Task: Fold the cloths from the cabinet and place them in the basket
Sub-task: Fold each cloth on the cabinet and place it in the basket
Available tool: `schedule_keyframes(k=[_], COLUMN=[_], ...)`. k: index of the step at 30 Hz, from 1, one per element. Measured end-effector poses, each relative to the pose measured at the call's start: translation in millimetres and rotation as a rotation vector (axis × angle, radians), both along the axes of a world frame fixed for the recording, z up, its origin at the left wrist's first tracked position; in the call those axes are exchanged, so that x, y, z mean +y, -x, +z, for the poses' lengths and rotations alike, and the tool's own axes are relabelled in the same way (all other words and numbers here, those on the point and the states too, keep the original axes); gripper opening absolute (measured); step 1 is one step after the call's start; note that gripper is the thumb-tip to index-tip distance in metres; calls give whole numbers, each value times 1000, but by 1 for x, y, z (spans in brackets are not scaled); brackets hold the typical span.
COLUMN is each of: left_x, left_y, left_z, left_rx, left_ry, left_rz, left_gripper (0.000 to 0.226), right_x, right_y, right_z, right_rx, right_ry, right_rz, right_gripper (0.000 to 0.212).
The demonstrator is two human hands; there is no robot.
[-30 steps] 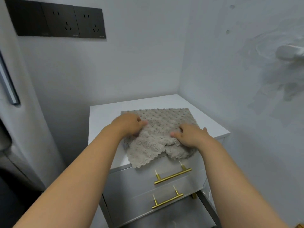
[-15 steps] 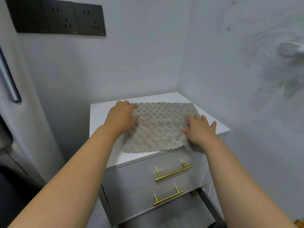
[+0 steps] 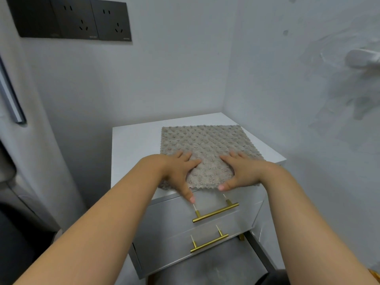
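Note:
A grey-beige bumpy cloth [image 3: 205, 145] lies spread flat on top of the white cabinet [image 3: 133, 145], its near edge at the cabinet's front. My left hand [image 3: 178, 171] presses flat on the cloth's near left part, fingers straight, thumb reaching down over the front edge. My right hand [image 3: 242, 171] presses flat on the near right part, thumb pointing inward along the cloth's edge. No basket is in view.
The cabinet stands in a corner between two white walls and has two drawers with gold bar handles [image 3: 216, 211] [image 3: 208, 242]. Black wall sockets [image 3: 82, 19] sit high on the back wall. A grey appliance [image 3: 12, 182] is at the left.
The cloth went from bunched over the front edge to spread flat. My hands slid from its far sides back toward me and now press its near edge.

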State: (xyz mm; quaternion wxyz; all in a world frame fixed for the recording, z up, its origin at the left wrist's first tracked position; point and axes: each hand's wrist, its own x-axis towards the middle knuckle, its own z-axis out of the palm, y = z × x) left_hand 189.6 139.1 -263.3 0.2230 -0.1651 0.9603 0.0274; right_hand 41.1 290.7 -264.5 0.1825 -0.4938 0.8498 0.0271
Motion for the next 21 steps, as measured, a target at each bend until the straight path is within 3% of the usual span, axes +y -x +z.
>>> schedule_keyframes(k=[3,5,9,11,16,18,21], left_x=[8,11,11,4,-21,-30,-41], left_y=[4,5,0,-6,-21,-27,-37], left_z=[-5,-3,17,24,18,10,-5], left_rx=[1,40,260,394,696,813,950], left_ry=[54,36,-91,-107,-169,-317,-603], left_rz=[23,24,8,45,256,369,571], left_gripper=[119,108,43,22,31,13,5], right_x=[4,4,9,15,20,22,24], right_y=[-8,-15,-13,-10,4,9,15], right_z=[-11,-25,-23,-10,-6,-13,-17], right_rx=[60,107,129,125,293,206,25], right_ry=[-19,62,320,463,583,652,894], right_rz=[30,25,-48,-122,-313,-410,-535], right_gripper=[124,121,77,53,18,14,14])
